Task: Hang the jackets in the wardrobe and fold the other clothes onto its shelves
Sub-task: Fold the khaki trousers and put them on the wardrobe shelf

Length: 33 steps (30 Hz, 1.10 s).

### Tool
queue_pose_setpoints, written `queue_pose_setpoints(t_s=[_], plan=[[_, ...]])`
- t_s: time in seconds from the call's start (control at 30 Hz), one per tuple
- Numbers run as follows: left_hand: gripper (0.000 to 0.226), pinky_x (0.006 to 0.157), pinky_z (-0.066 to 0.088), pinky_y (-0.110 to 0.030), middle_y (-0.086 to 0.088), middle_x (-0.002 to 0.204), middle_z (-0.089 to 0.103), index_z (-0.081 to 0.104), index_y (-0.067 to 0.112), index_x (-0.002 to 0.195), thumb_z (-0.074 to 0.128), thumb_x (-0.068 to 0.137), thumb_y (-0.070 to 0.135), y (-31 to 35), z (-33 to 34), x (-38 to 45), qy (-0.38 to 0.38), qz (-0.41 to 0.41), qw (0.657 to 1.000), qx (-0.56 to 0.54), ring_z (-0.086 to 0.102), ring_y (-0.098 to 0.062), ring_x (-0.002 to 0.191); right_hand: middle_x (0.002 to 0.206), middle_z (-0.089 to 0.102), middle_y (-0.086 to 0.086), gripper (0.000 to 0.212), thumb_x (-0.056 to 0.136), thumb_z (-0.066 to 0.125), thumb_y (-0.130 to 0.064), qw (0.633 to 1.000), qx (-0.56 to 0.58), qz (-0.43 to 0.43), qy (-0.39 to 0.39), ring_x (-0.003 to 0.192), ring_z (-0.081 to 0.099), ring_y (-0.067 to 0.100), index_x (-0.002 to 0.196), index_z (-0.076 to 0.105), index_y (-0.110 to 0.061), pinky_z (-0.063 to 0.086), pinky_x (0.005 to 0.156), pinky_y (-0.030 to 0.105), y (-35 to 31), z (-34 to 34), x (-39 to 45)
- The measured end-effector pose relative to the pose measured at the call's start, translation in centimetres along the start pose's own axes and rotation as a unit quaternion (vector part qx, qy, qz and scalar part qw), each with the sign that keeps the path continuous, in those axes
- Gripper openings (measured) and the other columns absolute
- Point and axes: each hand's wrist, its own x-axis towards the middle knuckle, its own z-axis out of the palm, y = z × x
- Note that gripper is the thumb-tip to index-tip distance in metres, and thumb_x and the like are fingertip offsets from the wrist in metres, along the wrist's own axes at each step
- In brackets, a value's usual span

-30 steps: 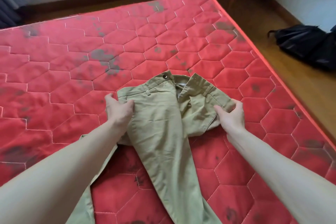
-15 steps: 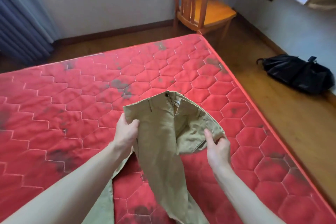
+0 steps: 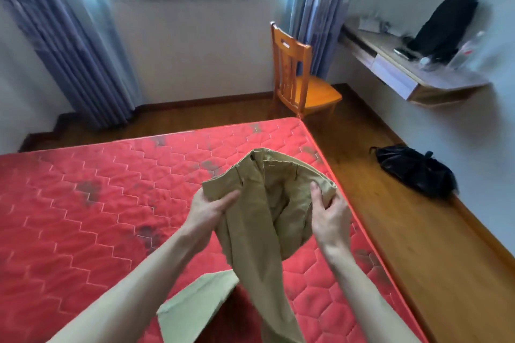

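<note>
A pair of khaki trousers (image 3: 259, 203) hangs in the air above the red quilted mattress (image 3: 97, 217), waistband up and open at the fly. My left hand (image 3: 209, 211) grips the left side of the waistband. My right hand (image 3: 328, 214) grips the right side. One leg trails down between my forearms and the other leg's end lies flat on the mattress near the bottom edge. No wardrobe is in view.
A wooden chair (image 3: 298, 78) stands past the mattress's far corner. A black bag (image 3: 415, 170) lies on the wooden floor to the right. A wall-mounted desk (image 3: 404, 75) with a black backpack (image 3: 443, 25) is at the far right. Blue curtains flank the window.
The trousers lay flat on the mattress with my hands at the waistband; both hands have lifted the waistband up. My view has tilted upward, showing the window, chair and desk.
</note>
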Motion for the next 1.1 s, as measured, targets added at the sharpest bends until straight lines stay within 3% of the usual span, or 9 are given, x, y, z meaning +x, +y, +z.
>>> queue_pose_setpoints(t_s=[0.03,0.13,0.23,0.37,0.53,0.77,0.9,1.03,1.1], plan=[[0.025,0.074,0.061,-0.027,-0.007,0.102,0.080,0.074,0.008,0.110,0.078,0.087,0.000,1.6,-0.1,-1.4,-0.014,0.009,1.000,-0.002,0.076,-0.019,0.091,0.078,0.064,-0.020,0.021,0.101,0.065,-0.032,1.000,0.002,-0.016,0.008,0.072,0.060,-0.011,0.087,0.068,-0.017,0.046,0.074,0.013,-2.0,-1.2,-0.3],[0.027,0.074,0.061,-0.029,-0.011,0.104,0.080,0.074,0.005,0.111,0.076,0.086,-0.004,6.2,-0.4,-5.2,-0.032,0.040,0.998,-0.022,0.076,-0.023,0.092,0.068,0.055,-0.018,0.033,0.103,0.063,-0.030,0.997,0.020,-0.057,0.044,0.063,0.052,0.000,0.072,0.053,-0.029,0.044,0.070,0.022,-7.7,-4.3,-0.6],[0.028,0.078,0.062,-0.033,-0.014,0.107,0.079,0.075,0.006,0.109,0.075,0.085,-0.006,10.5,-0.6,-8.8,-0.044,0.074,0.996,-0.035,0.076,-0.025,0.093,0.063,0.057,-0.016,0.042,0.105,0.060,-0.030,0.994,0.049,-0.086,0.052,0.060,0.055,-0.002,0.065,0.049,-0.028,0.039,0.063,0.012,-12.9,-7.6,-0.8],[0.029,0.076,0.062,-0.032,-0.014,0.106,0.079,0.075,0.003,0.108,0.076,0.081,-0.007,15.7,-0.9,-13.0,-0.053,0.113,0.992,-0.019,0.076,-0.022,0.092,0.052,0.050,-0.020,0.051,0.105,0.059,-0.030,0.989,0.069,-0.124,0.028,0.052,0.045,0.004,0.057,0.041,-0.028,0.037,0.057,0.014,-18.0,-11.6,-1.4],[0.027,0.080,0.063,-0.029,-0.013,0.107,0.079,0.074,0.002,0.113,0.078,0.087,0.004,21.1,-3.0,-16.3,-0.006,0.153,0.988,0.024,0.076,-0.023,0.097,0.064,0.061,-0.003,0.045,0.104,0.059,-0.037,0.985,0.042,-0.167,-0.024,0.062,0.058,0.016,0.063,0.056,-0.017,0.050,0.067,0.033,-22.2,-16.2,0.4],[0.021,0.068,0.064,-0.032,-0.012,0.098,0.080,0.076,0.007,0.104,0.083,0.084,0.009,31.2,-3.5,-17.9,0.075,0.193,0.977,0.055,0.078,-0.024,0.087,0.067,0.059,-0.005,0.037,0.105,0.058,-0.030,0.982,0.023,-0.178,-0.052,0.063,0.054,0.012,0.069,0.058,-0.018,0.039,0.059,0.020,-30.8,-17.7,4.1],[0.023,0.075,0.062,-0.035,-0.007,0.094,0.081,0.077,0.009,0.102,0.086,0.082,0.016,34.0,-1.3,-18.9,0.114,0.252,0.960,0.051,0.078,-0.023,0.088,0.092,0.069,0.014,0.035,0.106,0.049,-0.033,0.978,0.054,-0.202,-0.016,0.083,0.058,0.024,0.096,0.062,-0.002,0.050,0.084,0.040,-34.5,-16.5,4.3],[0.009,0.069,0.060,-0.030,0.002,0.083,0.080,0.077,0.015,0.093,0.083,0.088,0.020,32.7,1.7,-20.1,0.136,0.284,0.947,0.066,0.078,-0.018,0.082,0.077,0.055,-0.002,0.025,0.109,0.047,-0.032,0.969,0.098,-0.226,-0.038,0.067,0.052,0.007,0.090,0.047,-0.015,0.040,0.068,0.029,-35.9,-14.8,-0.1],[0.011,0.065,0.060,-0.033,0.003,0.079,0.080,0.079,0.015,0.083,0.082,0.089,0.024,31.9,2.9,-20.8,0.137,0.305,0.938,0.089,0.077,-0.014,0.078,0.073,0.051,-0.007,0.027,0.109,0.049,-0.036,0.963,0.122,-0.231,-0.063,0.067,0.051,0.003,0.088,0.048,-0.018,0.039,0.067,0.028,-35.6,-13.4,-2.1]])
